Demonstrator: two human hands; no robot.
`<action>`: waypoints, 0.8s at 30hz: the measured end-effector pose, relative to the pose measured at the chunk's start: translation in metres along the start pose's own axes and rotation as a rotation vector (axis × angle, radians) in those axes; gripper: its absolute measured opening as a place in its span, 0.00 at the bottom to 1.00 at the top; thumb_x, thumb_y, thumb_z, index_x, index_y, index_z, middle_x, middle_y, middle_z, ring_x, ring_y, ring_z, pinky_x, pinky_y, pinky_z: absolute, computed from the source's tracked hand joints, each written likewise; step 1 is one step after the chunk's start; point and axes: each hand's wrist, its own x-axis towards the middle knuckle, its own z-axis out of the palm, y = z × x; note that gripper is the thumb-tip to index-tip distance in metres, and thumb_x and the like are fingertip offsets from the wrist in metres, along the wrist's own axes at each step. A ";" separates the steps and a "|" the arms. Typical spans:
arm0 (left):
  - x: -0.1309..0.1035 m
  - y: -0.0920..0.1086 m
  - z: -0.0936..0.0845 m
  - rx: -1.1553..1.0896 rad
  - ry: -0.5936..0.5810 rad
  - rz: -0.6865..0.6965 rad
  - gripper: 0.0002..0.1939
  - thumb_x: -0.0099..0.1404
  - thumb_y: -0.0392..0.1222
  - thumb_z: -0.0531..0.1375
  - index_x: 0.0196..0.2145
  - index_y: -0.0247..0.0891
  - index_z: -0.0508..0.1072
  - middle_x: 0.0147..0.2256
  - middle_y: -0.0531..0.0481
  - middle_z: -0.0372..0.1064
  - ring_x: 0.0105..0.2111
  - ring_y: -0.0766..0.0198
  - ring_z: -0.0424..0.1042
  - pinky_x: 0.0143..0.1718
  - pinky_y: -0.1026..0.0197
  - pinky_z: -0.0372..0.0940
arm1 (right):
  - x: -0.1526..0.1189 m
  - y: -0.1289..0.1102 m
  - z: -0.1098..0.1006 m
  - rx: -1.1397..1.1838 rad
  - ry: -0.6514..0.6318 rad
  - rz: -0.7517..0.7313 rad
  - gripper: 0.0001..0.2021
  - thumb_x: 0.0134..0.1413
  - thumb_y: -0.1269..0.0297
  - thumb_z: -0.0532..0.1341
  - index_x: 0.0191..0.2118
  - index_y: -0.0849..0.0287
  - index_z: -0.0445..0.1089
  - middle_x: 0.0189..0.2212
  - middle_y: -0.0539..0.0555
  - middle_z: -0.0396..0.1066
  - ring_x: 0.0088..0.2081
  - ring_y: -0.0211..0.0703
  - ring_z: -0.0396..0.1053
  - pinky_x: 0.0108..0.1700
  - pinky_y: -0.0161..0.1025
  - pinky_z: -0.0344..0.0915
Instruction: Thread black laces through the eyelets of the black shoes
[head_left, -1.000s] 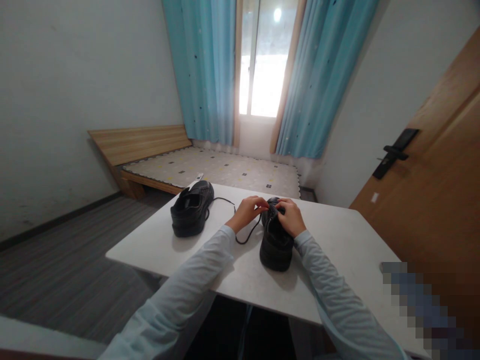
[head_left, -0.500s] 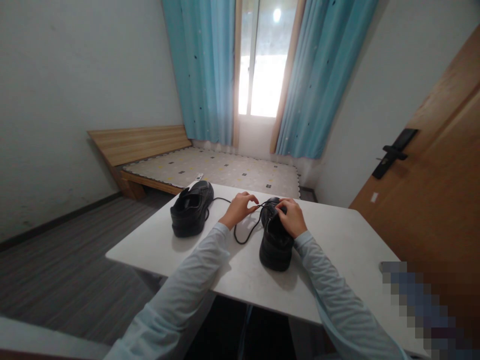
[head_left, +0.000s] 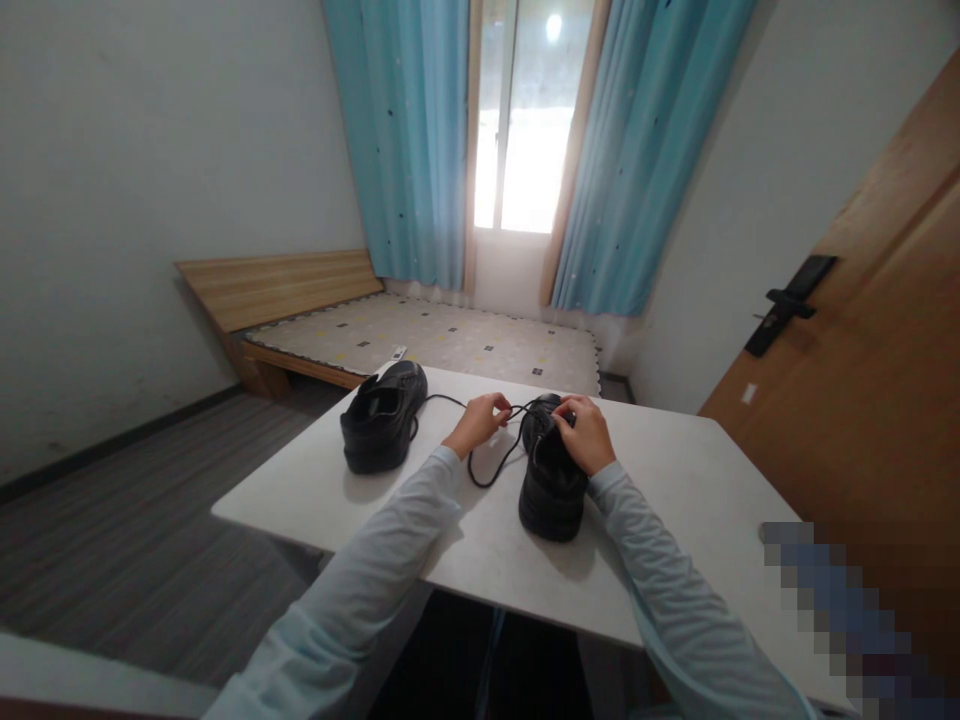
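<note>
A black shoe [head_left: 553,505] stands on the white table with its heel toward me. Its long black shoelace [head_left: 491,484] trails out to the left and loops on the tabletop. My left hand [head_left: 480,422] is closed, thumb and forefinger pinching the lace just left of the shoe's front. Over the right side of the shoe's lacing, my right hand [head_left: 583,432] is closed in a pinch on the lace near the eyelets; the exact fingertip contact is partly hidden. A second black shoe [head_left: 379,440] stands to the left, also heel toward me.
Both shoes rest on a white table [head_left: 480,560]. Beyond it is a bed [head_left: 450,335] with a patterned mattress, with a small white object [head_left: 399,353] near the table's far edge. A wooden door [head_left: 847,330] stands at the right, and a blurred-out patch covers the lower right corner.
My left hand has shifted very slightly, its fingers drawing closer together on the lace. My right hand and both shoes stay in place.
</note>
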 end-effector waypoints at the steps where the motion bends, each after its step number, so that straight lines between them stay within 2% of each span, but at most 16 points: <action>1: 0.000 0.001 0.000 -0.111 0.002 -0.035 0.05 0.60 0.39 0.58 0.32 0.34 0.70 0.36 0.46 0.71 0.28 0.67 0.74 0.30 0.64 0.69 | 0.000 0.000 0.000 -0.001 0.007 0.001 0.03 0.47 0.69 0.58 0.25 0.58 0.67 0.40 0.58 0.69 0.45 0.50 0.65 0.48 0.48 0.61; 7: -0.004 0.013 -0.006 -0.715 0.008 -0.112 0.12 0.54 0.40 0.64 0.33 0.32 0.68 0.37 0.45 0.67 0.36 0.61 0.73 0.37 0.53 0.71 | -0.001 0.002 -0.001 0.007 0.063 -0.016 0.04 0.47 0.70 0.58 0.24 0.57 0.65 0.36 0.57 0.69 0.44 0.50 0.65 0.48 0.47 0.60; 10: -0.004 0.016 -0.010 -0.921 0.027 -0.158 0.12 0.54 0.38 0.63 0.35 0.33 0.67 0.35 0.47 0.66 0.35 0.62 0.72 0.39 0.48 0.70 | -0.001 0.003 -0.001 -0.004 0.085 -0.023 0.04 0.47 0.70 0.57 0.24 0.56 0.64 0.36 0.57 0.69 0.43 0.50 0.65 0.48 0.48 0.60; 13: -0.002 0.013 -0.013 -1.074 0.102 -0.243 0.13 0.55 0.33 0.62 0.38 0.36 0.65 0.35 0.49 0.64 0.34 0.62 0.73 0.40 0.45 0.70 | -0.002 0.003 -0.001 -0.015 0.094 -0.022 0.04 0.47 0.70 0.57 0.24 0.56 0.64 0.35 0.57 0.69 0.43 0.50 0.65 0.48 0.48 0.60; 16: 0.000 0.010 -0.014 -1.190 0.151 -0.365 0.12 0.56 0.29 0.59 0.37 0.35 0.61 0.34 0.49 0.63 0.33 0.63 0.73 0.41 0.44 0.70 | -0.001 0.002 -0.001 -0.018 0.102 -0.021 0.04 0.47 0.70 0.56 0.24 0.56 0.63 0.35 0.57 0.69 0.43 0.50 0.65 0.48 0.48 0.60; 19: 0.001 0.008 -0.014 -1.250 0.130 -0.477 0.10 0.57 0.29 0.58 0.34 0.34 0.60 0.34 0.49 0.63 0.30 0.65 0.72 0.42 0.42 0.69 | -0.001 0.001 -0.002 -0.020 0.105 -0.008 0.04 0.48 0.70 0.55 0.25 0.57 0.63 0.35 0.58 0.69 0.43 0.50 0.65 0.48 0.47 0.60; 21: 0.002 0.008 -0.014 -1.237 0.105 -0.515 0.10 0.57 0.31 0.59 0.35 0.33 0.60 0.33 0.49 0.63 0.28 0.67 0.72 0.42 0.42 0.69 | -0.001 0.001 -0.003 -0.017 0.111 -0.003 0.04 0.48 0.70 0.55 0.25 0.57 0.62 0.35 0.58 0.69 0.43 0.50 0.65 0.47 0.47 0.60; 24: 0.004 0.007 -0.013 -1.151 0.098 -0.540 0.09 0.57 0.32 0.59 0.34 0.33 0.61 0.31 0.50 0.62 0.25 0.70 0.70 0.41 0.47 0.71 | -0.002 0.001 -0.003 -0.007 0.131 -0.009 0.05 0.48 0.70 0.55 0.24 0.56 0.61 0.34 0.57 0.69 0.43 0.49 0.65 0.47 0.47 0.60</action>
